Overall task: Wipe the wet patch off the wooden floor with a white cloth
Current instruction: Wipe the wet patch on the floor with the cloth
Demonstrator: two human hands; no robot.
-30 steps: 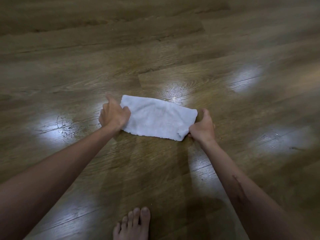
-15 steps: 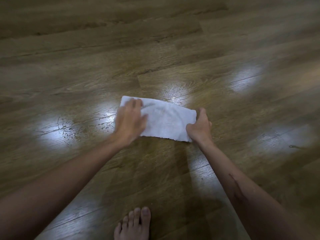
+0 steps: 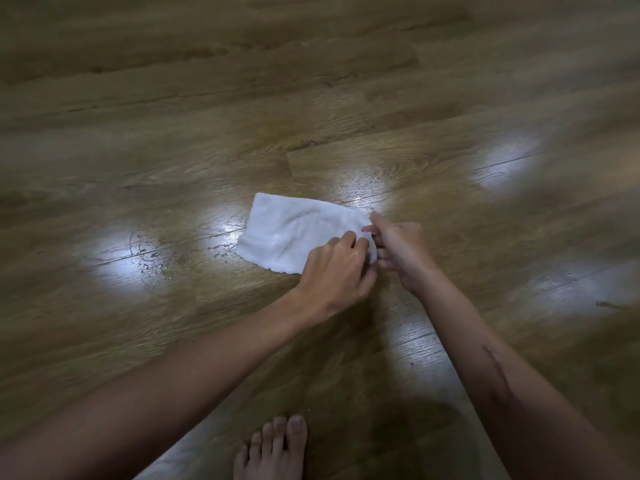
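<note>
A white cloth (image 3: 294, 230) lies flat on the wooden floor (image 3: 207, 98) in the middle of the view. My left hand (image 3: 336, 271) rests on its near right corner, fingers curled onto the fabric. My right hand (image 3: 398, 252) pinches the cloth's right edge, almost touching my left hand. Water droplets (image 3: 152, 258) glisten on the boards left of the cloth, and a thin wet sheen (image 3: 363, 188) shows just beyond its far right edge.
My bare foot (image 3: 273, 452) stands at the bottom centre, close under my arms. Bright light reflections (image 3: 505, 164) dot the floor on the right. A small dark speck (image 3: 604, 304) lies far right.
My left hand has slid from the cloth's left end across to its right end, next to my right hand. The cloth has stayed roughly in place.
</note>
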